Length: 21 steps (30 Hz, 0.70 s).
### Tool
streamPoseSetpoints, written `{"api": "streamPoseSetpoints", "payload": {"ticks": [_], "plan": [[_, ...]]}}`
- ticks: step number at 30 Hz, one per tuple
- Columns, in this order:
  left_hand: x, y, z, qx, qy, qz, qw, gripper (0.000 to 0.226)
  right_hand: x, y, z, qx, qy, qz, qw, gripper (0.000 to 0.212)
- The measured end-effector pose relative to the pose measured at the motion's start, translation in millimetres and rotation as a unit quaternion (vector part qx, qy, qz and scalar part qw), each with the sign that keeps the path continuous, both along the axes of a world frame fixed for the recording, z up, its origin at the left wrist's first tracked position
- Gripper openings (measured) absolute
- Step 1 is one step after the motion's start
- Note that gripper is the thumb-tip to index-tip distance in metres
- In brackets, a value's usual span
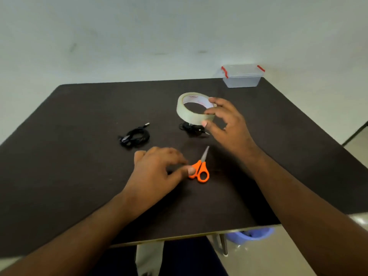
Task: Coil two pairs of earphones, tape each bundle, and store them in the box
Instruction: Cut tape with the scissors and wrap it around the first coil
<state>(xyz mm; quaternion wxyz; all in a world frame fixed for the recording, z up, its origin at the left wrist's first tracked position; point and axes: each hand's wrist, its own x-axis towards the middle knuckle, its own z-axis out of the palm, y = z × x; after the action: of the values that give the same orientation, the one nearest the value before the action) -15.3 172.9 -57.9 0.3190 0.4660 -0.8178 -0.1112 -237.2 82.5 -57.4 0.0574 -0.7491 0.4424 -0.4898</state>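
Note:
A roll of clear tape [186, 111] is lifted off the dark table [79, 120], with my right hand [227, 124] shut on its right side. Under the roll lies a black coiled earphone bundle [192, 128], partly hidden by my thumb. A second black earphone bundle [134, 137] rests further left. Orange-handled scissors [201, 168] lie shut in the middle, blade pointing away. My left hand [159, 170] hovers at the scissors, thumb touching a handle loop, fingers apart. A clear lidded box [242, 75] with red clips stands at the far right corner.
A pale wall rises behind the table. Below the near right table edge sits a blue plastic basin [251, 235] on the floor, beside a metal table leg [224, 244]. My dark trouser legs show under the near edge.

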Motion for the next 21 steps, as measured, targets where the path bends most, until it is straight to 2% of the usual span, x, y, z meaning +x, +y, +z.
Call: {"api": "streamPoseSetpoints", "payload": {"ticks": [2, 4, 6, 7, 9, 11, 13, 15, 17, 21], "plan": [[23, -12, 11, -0.069, 0.119, 0.007, 0.99, 0.02, 26, 0, 7, 0.02, -0.008, 0.052, 0.998, 0.022], [43, -35, 24, -0.084, 0.163, 0.053, 0.982, 0.04, 46, -6, 15, 0.049, 0.004, 0.09, 0.995, 0.022], [66, -64, 31, -0.056, 0.107, 0.08, 0.989, 0.065, 63, -16, 21, 0.073, 0.018, 0.119, 0.99, 0.021], [76, -77, 33, -0.052, 0.07, 0.073, 0.993, 0.066, 70, -21, 23, 0.079, 0.017, 0.131, 0.988, 0.021], [90, -98, 33, -0.035, 0.052, 0.026, 0.998, 0.055, 80, -33, 27, 0.086, -0.002, 0.145, 0.986, 0.023], [94, -106, 34, 0.008, 0.089, 0.013, 0.996, 0.038, 87, -44, 28, 0.095, -0.015, 0.146, 0.985, 0.028], [94, -113, 30, -0.032, 0.106, 0.044, 0.993, 0.027, 91, -49, 23, 0.089, -0.024, 0.13, 0.987, 0.039], [94, -118, 15, -0.076, 0.118, 0.087, 0.986, 0.029, 95, -48, 13, 0.051, -0.048, 0.092, 0.993, 0.049], [93, -122, 4, -0.083, 0.134, 0.118, 0.98, 0.038, 101, -46, 3, -0.01, -0.047, 0.059, 0.997, 0.052], [88, -127, -4, -0.112, 0.126, 0.118, 0.979, 0.047, 112, -52, -4, -0.15, 0.06, 0.043, 0.986, 0.043]]}}
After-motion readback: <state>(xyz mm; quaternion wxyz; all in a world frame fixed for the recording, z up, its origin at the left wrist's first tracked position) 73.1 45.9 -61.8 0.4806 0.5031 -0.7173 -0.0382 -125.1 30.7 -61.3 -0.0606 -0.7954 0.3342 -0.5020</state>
